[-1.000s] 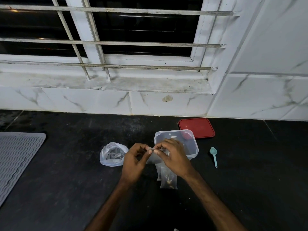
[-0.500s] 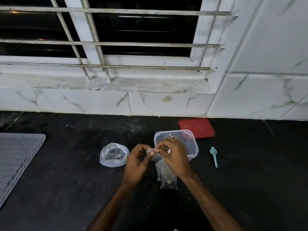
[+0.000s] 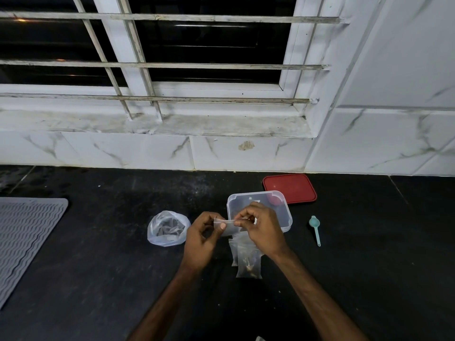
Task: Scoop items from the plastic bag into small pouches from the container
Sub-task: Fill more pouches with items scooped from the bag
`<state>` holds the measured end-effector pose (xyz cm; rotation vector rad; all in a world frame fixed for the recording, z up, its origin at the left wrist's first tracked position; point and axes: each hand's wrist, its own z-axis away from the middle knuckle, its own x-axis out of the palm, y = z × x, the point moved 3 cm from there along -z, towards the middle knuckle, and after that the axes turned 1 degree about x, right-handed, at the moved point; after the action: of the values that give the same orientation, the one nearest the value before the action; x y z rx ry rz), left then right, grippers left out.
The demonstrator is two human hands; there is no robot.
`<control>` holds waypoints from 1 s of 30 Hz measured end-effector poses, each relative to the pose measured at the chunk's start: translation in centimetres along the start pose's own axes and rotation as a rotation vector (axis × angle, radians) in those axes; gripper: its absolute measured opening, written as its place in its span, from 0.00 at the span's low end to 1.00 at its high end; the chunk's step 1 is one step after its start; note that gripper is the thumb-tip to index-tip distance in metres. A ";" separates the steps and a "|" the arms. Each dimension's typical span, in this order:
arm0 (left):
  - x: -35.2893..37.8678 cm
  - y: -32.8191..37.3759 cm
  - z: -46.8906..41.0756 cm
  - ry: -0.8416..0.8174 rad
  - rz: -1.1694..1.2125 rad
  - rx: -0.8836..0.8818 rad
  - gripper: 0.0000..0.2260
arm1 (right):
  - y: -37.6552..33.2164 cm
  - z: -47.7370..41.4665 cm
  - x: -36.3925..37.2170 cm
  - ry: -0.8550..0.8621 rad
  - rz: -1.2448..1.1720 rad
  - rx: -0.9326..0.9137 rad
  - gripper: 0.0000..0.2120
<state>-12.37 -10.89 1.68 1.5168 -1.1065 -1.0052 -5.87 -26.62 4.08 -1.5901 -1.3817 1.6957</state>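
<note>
Both hands hold one small clear pouch (image 3: 229,227) above the black counter. My left hand (image 3: 200,238) pinches its left end and my right hand (image 3: 262,226) pinches its top edge on the right. Behind my right hand stands the clear plastic container (image 3: 283,207), open. The crumpled plastic bag (image 3: 167,228) with dark items inside sits open to the left of my left hand. Two filled pouches (image 3: 247,259) lie flat on the counter below my right hand. A small teal scoop (image 3: 315,228) lies to the right of the container, untouched.
The red lid (image 3: 293,188) lies behind the container near the tiled wall. A grey ribbed mat (image 3: 22,237) covers the counter's left edge. A barred window and its sill rise behind the black counter (image 3: 98,279).
My hands have drawn slightly closer along the pouch's top edge, the left hand shifting right. Nothing else on the counter moved.
</note>
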 end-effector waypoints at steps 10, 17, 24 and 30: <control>-0.2 -0.8 1.0 -0.042 -0.013 -0.101 0.04 | 1.3 0.7 0.1 -0.101 0.037 0.017 0.02; -0.1 -2.0 1.5 -0.012 0.046 -0.186 0.01 | 3.3 1.7 0.0 0.017 0.115 0.066 0.06; -0.1 -0.5 1.2 -0.098 -0.025 -0.111 0.04 | 2.8 2.1 -2.2 -0.007 0.089 0.016 0.02; 1.6 0.6 -2.2 -0.026 -0.290 0.072 0.02 | 2.6 0.1 -5.7 0.070 0.230 -0.027 0.05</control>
<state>-10.02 -12.04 2.56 1.7617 -0.9662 -1.1940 -3.78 -32.52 4.66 -1.8657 -1.2325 1.7360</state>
